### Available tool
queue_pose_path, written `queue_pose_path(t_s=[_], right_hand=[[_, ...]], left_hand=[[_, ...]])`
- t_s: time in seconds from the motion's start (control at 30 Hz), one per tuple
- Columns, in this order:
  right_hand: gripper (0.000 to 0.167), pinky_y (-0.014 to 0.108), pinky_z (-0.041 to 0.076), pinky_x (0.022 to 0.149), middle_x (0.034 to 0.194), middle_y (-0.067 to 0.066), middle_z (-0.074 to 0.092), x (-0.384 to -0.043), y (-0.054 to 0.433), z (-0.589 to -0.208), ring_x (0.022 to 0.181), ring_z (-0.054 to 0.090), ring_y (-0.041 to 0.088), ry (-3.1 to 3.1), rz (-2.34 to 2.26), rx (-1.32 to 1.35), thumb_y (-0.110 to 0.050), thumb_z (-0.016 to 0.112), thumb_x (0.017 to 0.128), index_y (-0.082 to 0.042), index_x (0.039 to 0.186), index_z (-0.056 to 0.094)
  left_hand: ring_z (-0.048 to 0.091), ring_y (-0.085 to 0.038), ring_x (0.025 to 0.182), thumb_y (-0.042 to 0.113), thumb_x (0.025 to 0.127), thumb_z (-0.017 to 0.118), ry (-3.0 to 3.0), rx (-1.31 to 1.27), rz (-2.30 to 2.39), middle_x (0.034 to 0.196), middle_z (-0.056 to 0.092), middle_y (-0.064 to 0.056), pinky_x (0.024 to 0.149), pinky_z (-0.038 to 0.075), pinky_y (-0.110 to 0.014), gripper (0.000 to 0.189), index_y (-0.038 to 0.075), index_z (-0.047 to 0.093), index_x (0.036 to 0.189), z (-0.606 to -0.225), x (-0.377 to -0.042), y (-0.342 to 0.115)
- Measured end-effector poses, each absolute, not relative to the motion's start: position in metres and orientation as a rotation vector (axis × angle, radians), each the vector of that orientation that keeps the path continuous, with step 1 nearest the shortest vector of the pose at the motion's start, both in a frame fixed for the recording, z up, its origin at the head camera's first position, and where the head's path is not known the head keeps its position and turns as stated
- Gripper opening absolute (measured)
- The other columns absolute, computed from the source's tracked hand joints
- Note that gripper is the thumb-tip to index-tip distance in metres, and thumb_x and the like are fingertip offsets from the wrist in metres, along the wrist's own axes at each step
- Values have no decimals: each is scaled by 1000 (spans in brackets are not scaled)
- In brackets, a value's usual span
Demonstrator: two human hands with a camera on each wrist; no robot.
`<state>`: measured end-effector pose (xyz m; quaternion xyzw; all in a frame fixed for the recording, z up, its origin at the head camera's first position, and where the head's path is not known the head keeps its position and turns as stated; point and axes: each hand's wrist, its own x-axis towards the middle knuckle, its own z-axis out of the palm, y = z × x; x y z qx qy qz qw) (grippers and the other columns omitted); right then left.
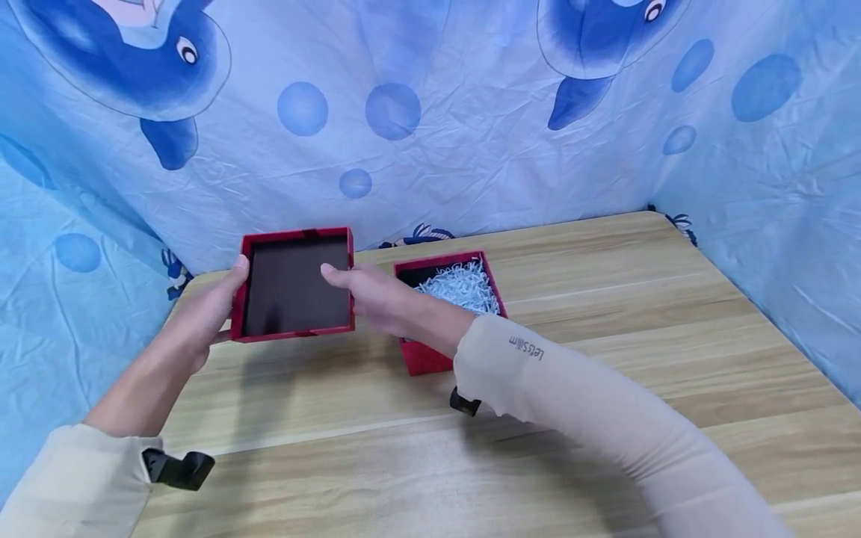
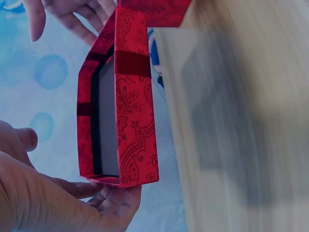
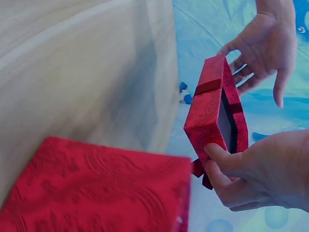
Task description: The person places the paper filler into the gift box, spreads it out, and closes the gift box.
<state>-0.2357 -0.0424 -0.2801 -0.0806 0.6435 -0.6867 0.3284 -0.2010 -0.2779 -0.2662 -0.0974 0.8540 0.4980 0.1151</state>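
A shallow red box lid (image 1: pixel 299 284) with a dark inside is held up above the table, its hollow side facing me in the head view. My left hand (image 1: pixel 203 312) holds its left side, thumb near the rim; in the left wrist view its fingers (image 2: pixel 118 203) bend under the lid's end. At the opposite side my right hand (image 1: pixel 380 297) holds the lid, fingers against the outer wall and thumb over the hollow. The right wrist view shows the lid's patterned red wall (image 3: pixel 205 113) with a dark ribbon band. Right of the lid stands an open red box (image 1: pixel 427 359).
Pale blue shredded paper (image 1: pixel 464 288) fills much of the box, partly hidden by my right forearm. Beneath is a wood-grain table (image 1: pixel 605 314). Blue curtains with whale prints (image 1: pixel 444 172) hang behind and beside it.
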Motion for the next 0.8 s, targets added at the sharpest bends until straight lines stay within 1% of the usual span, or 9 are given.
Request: queue_pose_path(t_s=[0.07,0.13,0.2,0.27,0.33,0.5,0.67,0.73,0.8], right_hand=[[70,48,20,116,156,5,25,-236,-36,-275,141,29,33,1704,-1797,-208,-37,52,99,-10,153,17],[73,48,20,116,157,5,24,-236,-29,-270,141,28,34,1728,-1794,-194,-37,53,98,-10,154,15],[74,48,18,116,158,5,19,-237,-23,-266,142,27,33,1738,-1796,-202,-37,53,98,-10,154,13],[74,48,19,117,159,5,18,-237,-16,-262,142,27,34,1754,-1801,-207,-36,53,98,-9,154,13],[74,47,18,117,159,5,16,-237,-8,-257,142,26,34,1751,-1815,-209,-35,53,98,-8,154,12],[73,48,17,117,157,5,19,-237,9,-250,142,24,35,1748,-1848,-194,-34,53,98,-10,154,13],[74,48,16,117,157,4,18,-237,27,-247,140,25,36,1758,-1875,-189,-34,54,98,-11,154,12],[72,49,15,117,156,5,20,-238,34,-246,140,25,37,1754,-1891,-206,-33,53,98,-9,153,13],[67,50,14,117,154,8,25,-238,40,-245,138,27,38,1751,-1901,-236,-32,52,99,-6,151,18]], left_hand=[[51,-21,109,71,91,27,2512,-284,1493,125,48,-9,93,43,-44,89,5,26,150,-263,-199,-272],[44,-28,119,69,92,26,2504,-274,1529,136,39,-15,99,40,-50,87,6,22,152,-259,-197,-264],[34,-36,128,70,92,25,2500,-267,1545,145,29,-19,104,33,-58,88,8,17,154,-254,-195,-257],[28,-39,133,70,91,26,2497,-264,1560,150,24,-20,108,27,-60,88,10,15,154,-249,-193,-249],[24,-40,136,71,91,26,2494,-250,1571,153,20,-20,109,25,-61,89,10,12,155,-245,-191,-241],[24,-38,137,70,91,28,2500,-213,1607,153,21,-18,110,24,-58,90,7,13,154,-239,-190,-224],[27,-33,135,69,92,30,2505,-188,1645,150,26,-19,110,28,-54,91,2,18,152,-237,-192,-207],[29,-32,134,69,92,31,2501,-187,1670,148,29,-18,109,30,-52,90,1,20,152,-236,-193,-201],[31,-31,133,68,92,32,2489,-179,1705,147,30,-18,109,30,-51,90,-1,23,150,-236,-192,-195]])
